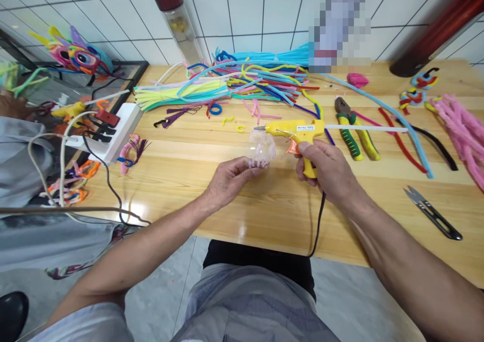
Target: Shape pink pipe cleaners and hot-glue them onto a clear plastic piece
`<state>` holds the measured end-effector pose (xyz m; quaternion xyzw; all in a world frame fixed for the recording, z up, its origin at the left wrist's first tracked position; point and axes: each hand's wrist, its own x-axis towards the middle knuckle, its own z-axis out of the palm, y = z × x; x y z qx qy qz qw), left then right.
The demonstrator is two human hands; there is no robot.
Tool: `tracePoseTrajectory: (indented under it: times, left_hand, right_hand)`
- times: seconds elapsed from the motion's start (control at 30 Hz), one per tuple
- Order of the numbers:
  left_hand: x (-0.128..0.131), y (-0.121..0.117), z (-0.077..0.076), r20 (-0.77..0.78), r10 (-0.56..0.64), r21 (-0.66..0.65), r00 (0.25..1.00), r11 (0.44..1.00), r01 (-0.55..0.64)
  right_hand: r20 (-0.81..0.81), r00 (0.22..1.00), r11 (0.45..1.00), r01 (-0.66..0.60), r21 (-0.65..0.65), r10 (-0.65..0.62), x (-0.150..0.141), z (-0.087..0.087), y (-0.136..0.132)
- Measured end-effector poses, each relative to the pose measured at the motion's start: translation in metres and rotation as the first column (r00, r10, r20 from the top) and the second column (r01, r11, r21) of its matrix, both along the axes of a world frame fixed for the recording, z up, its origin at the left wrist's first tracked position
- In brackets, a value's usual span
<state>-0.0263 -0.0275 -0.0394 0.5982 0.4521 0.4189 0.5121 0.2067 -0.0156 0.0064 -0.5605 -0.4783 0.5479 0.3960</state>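
Note:
My left hand (236,178) pinches the lower edge of a clear, rounded plastic piece (260,148) with pale pinkish fuzzy material on it. In my right hand (325,168) is a yellow hot glue gun (293,128), its orange trigger under the fingers. A long white glue stick (366,127) sticks out of the gun's back end. The nozzle points left, just over the top of the clear piece; whether it touches cannot be made out. Small yellow pipe cleaner bits (241,128) lie just beyond. A black cord runs down from the gun's grip over the table edge.
Bundled pipe cleaners (189,92) lie along the back. Pliers (350,130), thread snips (433,213) and pink fuzzy stems (461,130) are on the right. A white power strip (121,132) with cords stands left, near another person's sleeve (18,160). A bottle (177,21) and red flask (438,26) stand behind.

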Motion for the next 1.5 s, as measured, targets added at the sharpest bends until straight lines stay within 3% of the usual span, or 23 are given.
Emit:
tracePoseTrajectory:
  times: [0.33,1.5]
  left_hand:
    - [-0.0003,0.0004,0.0015,-0.026,-0.008,-0.010,1.000,1.000,0.008]
    - [-0.0010,-0.0013,0.0024,-0.026,-0.031,-0.017,0.999,0.999,0.030]
  right_hand:
    - [0.007,1.000,1.000,0.013,-0.006,-0.013,-0.0005,0.0082,-0.0047]
    - [-0.018,0.999,0.998,0.049,-0.045,-0.050,-0.0024,0.0029,-0.0015]
